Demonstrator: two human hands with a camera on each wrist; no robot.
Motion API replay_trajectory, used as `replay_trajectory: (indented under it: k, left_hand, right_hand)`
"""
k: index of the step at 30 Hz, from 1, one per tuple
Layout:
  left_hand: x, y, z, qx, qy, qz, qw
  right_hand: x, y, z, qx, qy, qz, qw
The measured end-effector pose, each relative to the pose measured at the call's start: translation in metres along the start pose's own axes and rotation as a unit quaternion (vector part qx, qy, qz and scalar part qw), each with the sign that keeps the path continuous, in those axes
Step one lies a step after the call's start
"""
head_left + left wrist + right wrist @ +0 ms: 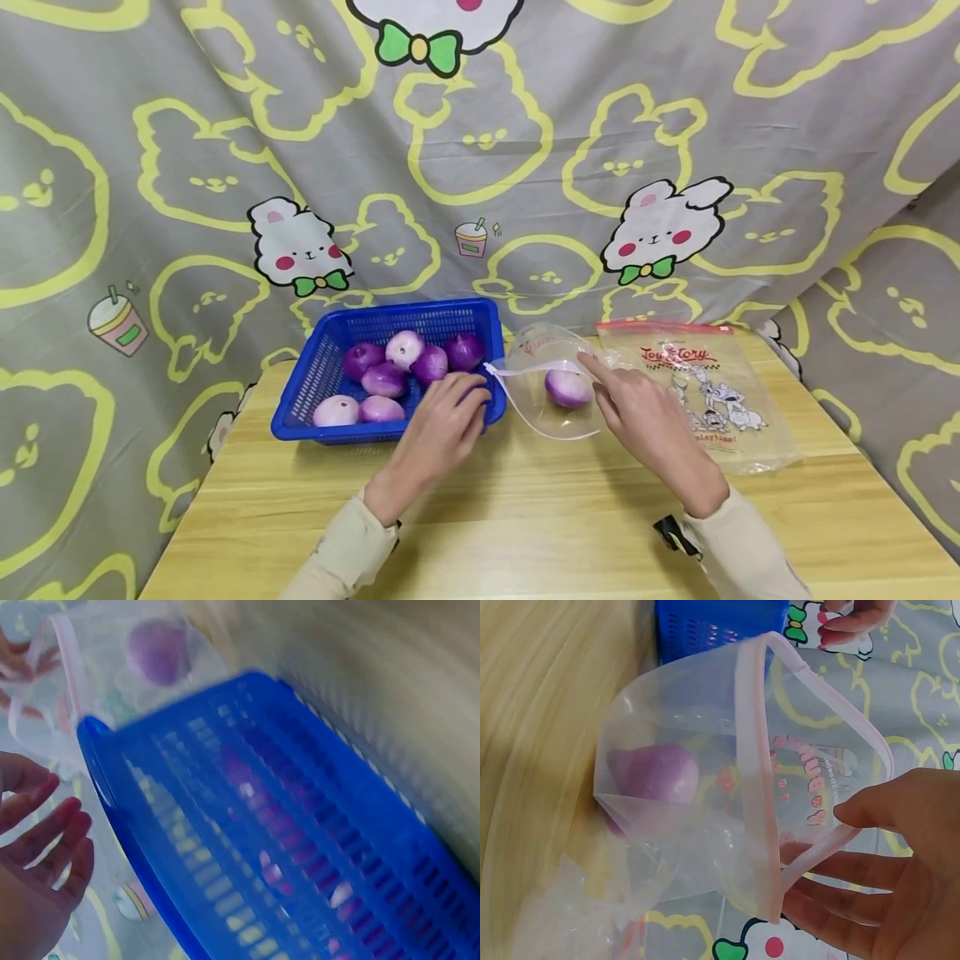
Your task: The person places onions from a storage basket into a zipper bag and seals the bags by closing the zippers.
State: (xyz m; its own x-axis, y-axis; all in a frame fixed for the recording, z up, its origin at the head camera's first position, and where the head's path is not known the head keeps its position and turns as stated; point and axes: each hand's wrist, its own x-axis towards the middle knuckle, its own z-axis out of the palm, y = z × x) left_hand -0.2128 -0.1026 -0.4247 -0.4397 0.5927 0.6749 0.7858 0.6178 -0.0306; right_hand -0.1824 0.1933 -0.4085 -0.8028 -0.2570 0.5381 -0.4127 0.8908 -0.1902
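A clear zip bag stands on the table with its mouth spread and a purple onion inside. My right hand holds the bag's rim on the right; the right wrist view shows the thumb and fingers on either side of the rim strip. To its left, a blue basket contains several purple and pale onions. Over the basket's right front part is my left hand, its fingers loosely bent. Nothing lies between those fingers in the left wrist view.
A flat clear bag with a red zip strip and printed figures lies at the right. The wooden table meets a grey patterned cloth behind the basket and bags.
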Motion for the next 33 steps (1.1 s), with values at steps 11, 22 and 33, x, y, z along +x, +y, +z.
replay_trajectory:
  k: [11,22,33]
  left_hand:
    - [-0.003,-0.038,0.004,0.037,-0.048,-0.104,0.9927]
    - [-0.003,-0.042,0.002,0.006,-0.146,-0.189,0.9711]
    - [0.004,-0.051,0.001,-0.062,-0.233,-0.232,0.9425]
  right_hand:
    - [0.010,0.001,0.006,0.010,0.016,-0.001,1.000]
    - [0.016,-0.002,0.001,0.071,0.063,-0.090,0.991]
    - [0.031,0.015,-0.010,0.108,-0.028,-0.022,0.994]
